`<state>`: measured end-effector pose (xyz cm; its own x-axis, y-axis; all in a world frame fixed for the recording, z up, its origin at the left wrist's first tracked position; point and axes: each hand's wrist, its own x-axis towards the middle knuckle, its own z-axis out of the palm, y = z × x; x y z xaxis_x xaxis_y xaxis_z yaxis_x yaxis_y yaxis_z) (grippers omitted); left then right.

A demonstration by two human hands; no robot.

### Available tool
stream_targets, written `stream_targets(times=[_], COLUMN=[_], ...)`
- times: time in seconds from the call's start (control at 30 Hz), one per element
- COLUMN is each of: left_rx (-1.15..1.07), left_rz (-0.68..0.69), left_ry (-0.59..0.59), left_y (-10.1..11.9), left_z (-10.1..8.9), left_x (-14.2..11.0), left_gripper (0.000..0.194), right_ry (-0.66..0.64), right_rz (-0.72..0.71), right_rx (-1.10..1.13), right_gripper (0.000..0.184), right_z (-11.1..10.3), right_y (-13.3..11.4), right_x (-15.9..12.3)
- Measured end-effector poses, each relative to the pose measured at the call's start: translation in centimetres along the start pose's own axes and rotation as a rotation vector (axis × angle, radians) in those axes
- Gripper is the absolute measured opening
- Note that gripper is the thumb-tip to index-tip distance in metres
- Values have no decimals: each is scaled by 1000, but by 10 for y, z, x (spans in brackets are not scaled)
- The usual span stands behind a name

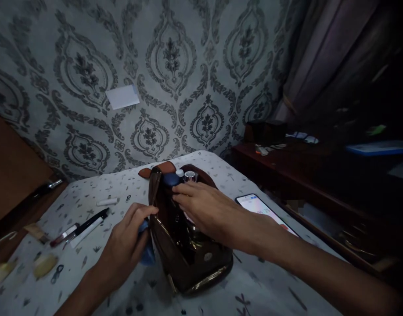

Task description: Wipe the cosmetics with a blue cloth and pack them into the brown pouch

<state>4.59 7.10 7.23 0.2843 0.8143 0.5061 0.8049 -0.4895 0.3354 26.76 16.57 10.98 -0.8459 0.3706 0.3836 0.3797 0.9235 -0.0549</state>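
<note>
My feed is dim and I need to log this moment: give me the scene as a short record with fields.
Container: brown bag, unzipped, mouth open, on a patterned white cloth
Left hand: fingers on the bag's zippered edge
Right hand: over the open mouth, fingertips near the dark blue item; grip unclear
Visible in bag: dark blue item, white cap, silver-topped item
Right of bag: lit phone, partly behind the right forearm
Left of bag: white tube, yellowish round item
Lighting: dim
</note>
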Motion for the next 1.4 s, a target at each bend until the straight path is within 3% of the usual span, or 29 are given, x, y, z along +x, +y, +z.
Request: stream_targets(times=[0.23, 0.4, 0.47, 0.57, 0.7, 0.83, 1.03, 1.27, 1.4], left_rx=[-10, 95, 200, 345, 644, 708, 698, 679, 670], left_rz=[6, -136, -227, -342, -574, -670, -637, -595, -589], left_ry=[-46, -139, -166, -113, -36, -49, -132, -143, -138], left_y=[3, -11, -28, -65, -121, -152, -150, -130, -120], left_z=[1, 1, -2, -13, -29, -34, -35, -48, -46], left_x=[2, -27, -45, -70, -91, -100, -108, -117, -117], left_gripper=[52, 56, 54, 48, 45, 41, 31, 25, 24], right_ry=[29, 189, 280, 321, 151, -53, -215, -102, 24], right_rz=[5, -2, -7, -68, -150, -194, -147, 47, 135], right_rx=[-4, 8, 50, 153, 302, 408, 528, 694, 769], right_gripper=[21, 24, 26, 25, 24, 18, 18, 20, 19], right_z=[-4, -3, -3, -5, 2, 33, 92, 150, 169], right_y=[-8, -23, -34, -59, -103, -139, -164, -174, -173], right_x=[3, -8, -13, -18, -14, -3, 19, 33, 29])
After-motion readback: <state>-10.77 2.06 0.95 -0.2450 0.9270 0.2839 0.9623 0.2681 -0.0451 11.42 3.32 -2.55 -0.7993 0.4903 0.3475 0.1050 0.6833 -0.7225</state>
